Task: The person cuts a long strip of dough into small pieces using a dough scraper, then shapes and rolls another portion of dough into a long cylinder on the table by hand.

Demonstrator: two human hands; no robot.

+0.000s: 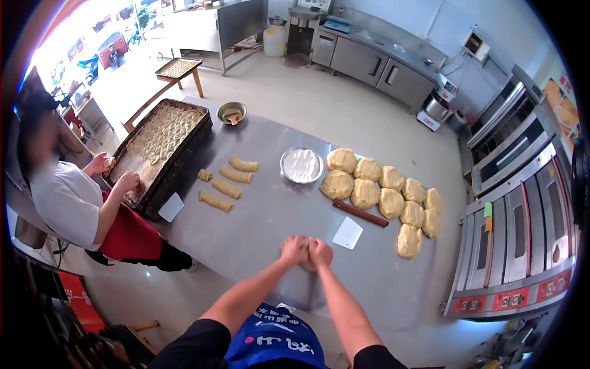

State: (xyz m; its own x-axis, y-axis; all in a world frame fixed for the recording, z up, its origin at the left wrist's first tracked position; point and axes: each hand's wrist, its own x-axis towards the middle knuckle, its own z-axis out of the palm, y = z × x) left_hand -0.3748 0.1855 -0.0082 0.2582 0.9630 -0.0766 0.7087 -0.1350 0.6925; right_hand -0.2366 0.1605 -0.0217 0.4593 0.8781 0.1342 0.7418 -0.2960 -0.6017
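At the near side of the metal table, my left hand [294, 249] and my right hand [321, 253] are side by side, fingers curled over a piece of dough [308, 265]. Most of that dough is hidden under them. Right of my hands lies a white dough scraper [348, 233]. Behind it rests a brown rolling pin [361, 213], touching or close to a group of several pale yellow dough lumps [365, 194]. A round metal pan with white flour-like powder [301, 165] sits farther back.
Several twisted dough strips [227, 188] lie on the metal table [264, 212]. Left, a co-worker [74, 197] handles small pieces at a large dark tray [166, 160]. Nearby are another white scraper [171, 207] and a metal bowl [232, 113]. Ovens [516, 234] stand at right.
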